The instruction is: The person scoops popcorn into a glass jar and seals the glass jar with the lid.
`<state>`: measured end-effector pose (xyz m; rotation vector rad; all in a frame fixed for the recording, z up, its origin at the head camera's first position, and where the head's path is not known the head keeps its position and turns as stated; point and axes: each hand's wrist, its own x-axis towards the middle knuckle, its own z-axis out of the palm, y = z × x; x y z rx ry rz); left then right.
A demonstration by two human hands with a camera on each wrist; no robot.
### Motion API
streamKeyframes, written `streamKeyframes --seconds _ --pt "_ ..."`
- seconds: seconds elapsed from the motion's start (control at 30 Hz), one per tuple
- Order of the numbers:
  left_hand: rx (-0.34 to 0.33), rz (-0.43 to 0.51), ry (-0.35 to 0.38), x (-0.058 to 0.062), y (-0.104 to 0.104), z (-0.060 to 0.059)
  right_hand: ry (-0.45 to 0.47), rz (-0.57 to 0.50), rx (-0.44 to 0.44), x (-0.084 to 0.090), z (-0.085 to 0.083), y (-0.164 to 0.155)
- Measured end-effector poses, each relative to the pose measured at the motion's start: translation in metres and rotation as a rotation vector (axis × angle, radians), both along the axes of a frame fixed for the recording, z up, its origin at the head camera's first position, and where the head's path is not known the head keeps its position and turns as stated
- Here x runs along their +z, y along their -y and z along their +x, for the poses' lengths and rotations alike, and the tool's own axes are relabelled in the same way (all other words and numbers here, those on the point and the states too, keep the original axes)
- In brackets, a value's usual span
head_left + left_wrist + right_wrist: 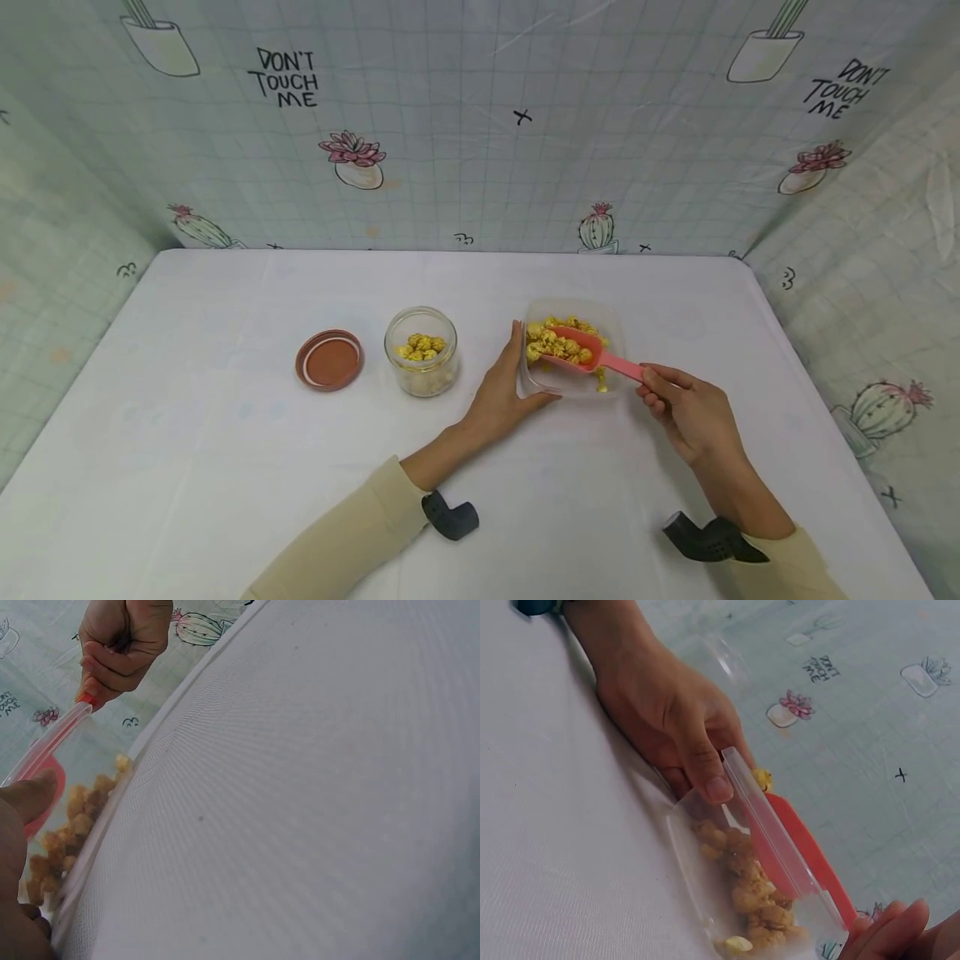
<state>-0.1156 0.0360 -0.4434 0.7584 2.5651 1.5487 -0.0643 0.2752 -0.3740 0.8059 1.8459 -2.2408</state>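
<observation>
The left hand (501, 398) clasps the near-left side of the clear plastic container (611, 321), thumb along its front wall, fingers on its left wall; the right hand (686, 408) pinches the handle of a pink scoop (592, 354) whose bowl, heaped with yellow popcorn (555, 340), lies inside the container; left of the container stands an open glass jar (422, 354) holding some popcorn; farther left of the container, beyond the jar, lies a brown lid (328, 360) on the white table (225, 433).

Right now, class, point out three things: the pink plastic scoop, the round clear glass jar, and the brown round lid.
pink plastic scoop (581, 348), head view, on its loaded bowl.
round clear glass jar (422, 371), head view, on its side wall.
brown round lid (329, 360), head view, on its middle.
</observation>
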Motion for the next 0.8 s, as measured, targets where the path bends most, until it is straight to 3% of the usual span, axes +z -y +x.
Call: streamKeyframes --seconds 0.27,0.5,0.67,0.8 --pt "0.005 -0.007 0.016 0.001 -0.001 0.000 -0.018 -0.063 -0.018 -0.003 0.001 -0.006" --pt "0.009 -0.004 0.071 0.005 0.002 0.002 -0.101 -0.091 0.014 0.005 0.002 -0.011" --pt "0.018 0.021 0.130 0.011 0.008 0.009 -0.150 -0.074 0.028 0.013 0.002 -0.011" --pt "0.041 0.046 0.117 0.017 0.014 0.018 -0.177 -0.078 0.043 0.016 0.001 -0.009"
